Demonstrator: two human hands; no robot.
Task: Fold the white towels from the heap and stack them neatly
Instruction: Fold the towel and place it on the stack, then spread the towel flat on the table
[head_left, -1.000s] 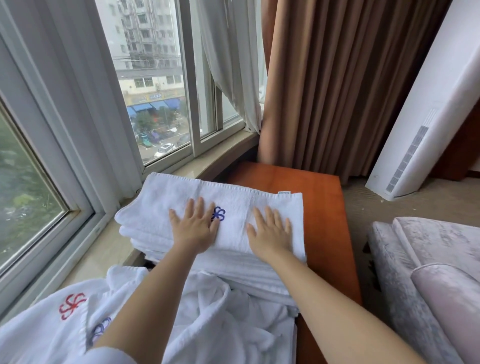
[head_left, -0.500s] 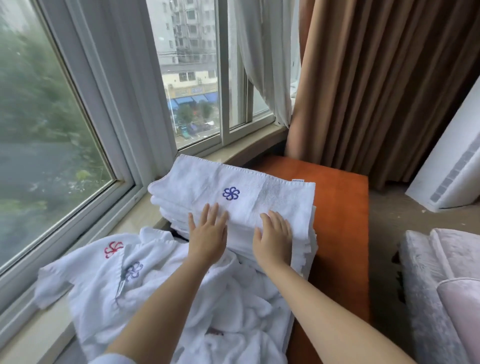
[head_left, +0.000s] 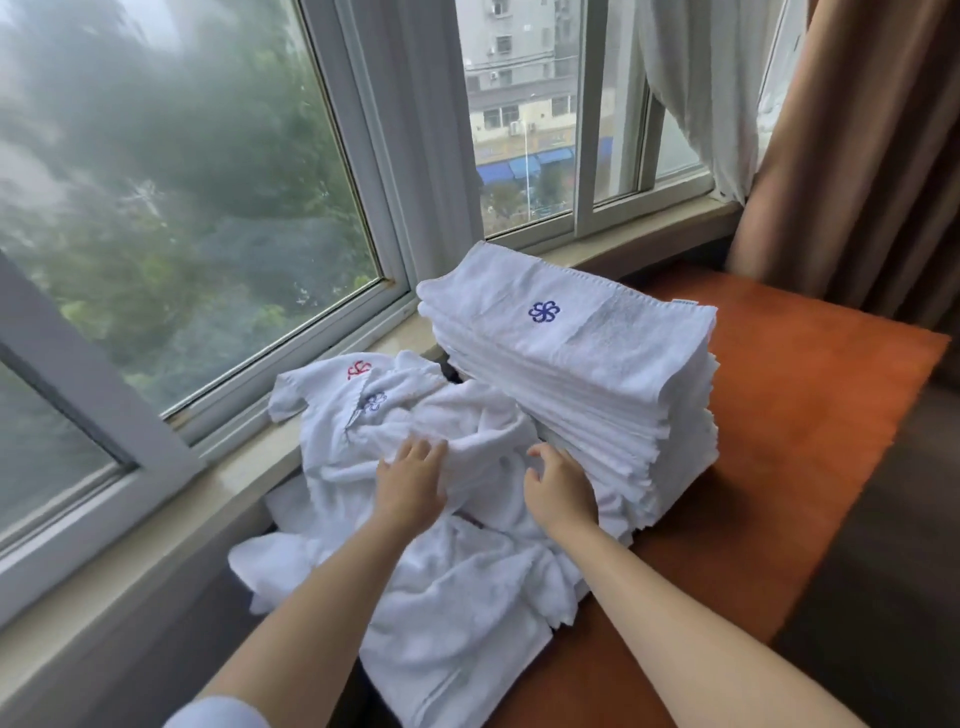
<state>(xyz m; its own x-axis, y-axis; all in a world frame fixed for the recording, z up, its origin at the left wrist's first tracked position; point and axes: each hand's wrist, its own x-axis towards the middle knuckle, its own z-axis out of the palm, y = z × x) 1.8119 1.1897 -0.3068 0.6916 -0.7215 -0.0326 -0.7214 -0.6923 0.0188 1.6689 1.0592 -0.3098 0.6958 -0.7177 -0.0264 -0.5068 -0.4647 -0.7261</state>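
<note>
A tall stack of folded white towels (head_left: 576, 374) stands on the orange table (head_left: 810, 415); its top towel carries a blue flower emblem. In front and to the left lies the heap of loose white towels (head_left: 457, 587), with a red and a blue emblem showing at its far end. My left hand (head_left: 410, 483) rests on a ridge of the heap, fingers spread over the cloth. My right hand (head_left: 558, 488) hovers over the heap beside the stack's near end, its fingers loosely curled and holding nothing.
A stone window sill (head_left: 171, 525) and window frames run along the left. A brown curtain (head_left: 852, 156) hangs at the back right, with a white sheer curtain (head_left: 696, 83) beside it. Dark floor lies to the right of the table.
Both hands have come off the top of the folded stack and moved back and down onto the loose heap. The view has swung left.
</note>
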